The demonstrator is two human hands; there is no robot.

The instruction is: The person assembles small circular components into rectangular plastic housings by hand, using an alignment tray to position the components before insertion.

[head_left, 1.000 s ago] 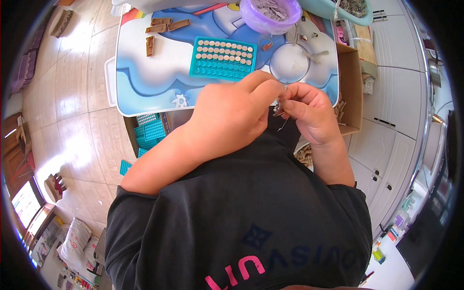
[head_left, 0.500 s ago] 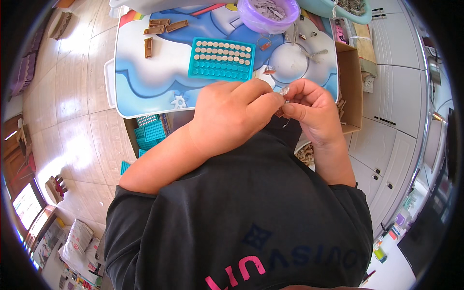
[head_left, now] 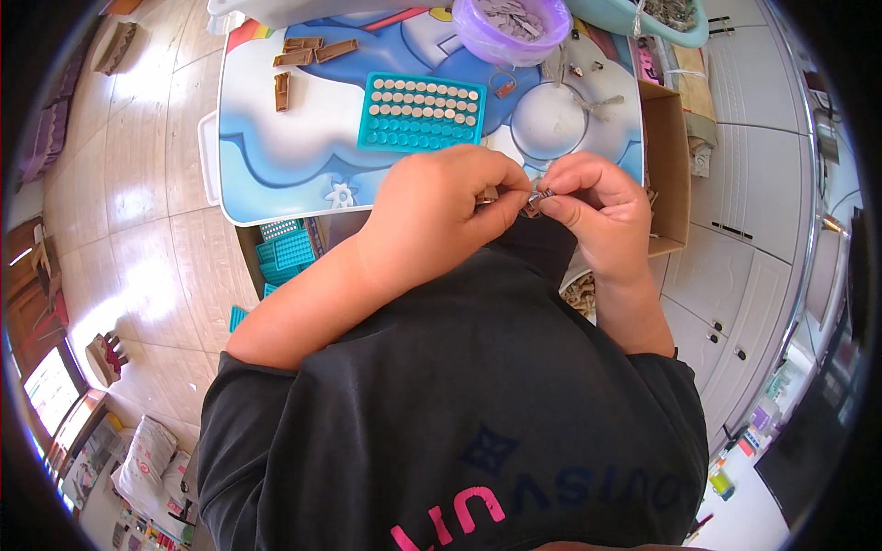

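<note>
Both hands — left hand (head_left: pixel 441 216), right hand (head_left: pixel 593 207) — pinch a small metal piece (head_left: pixel 537 196), mostly hidden by fingertips.

Likely a home, tiled floor (head_left: pixel 156 230), white cabinets (head_left: pixel 744 220), cartoon-printed low table (head_left: pixel 294 156)

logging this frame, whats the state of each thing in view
left hand: pinched shut on a small metal part
right hand: pinched shut on the same part
teal tray: upper rows filled, lower rows empty
purple bowl: holds loose pieces
cardboard box: open
</note>
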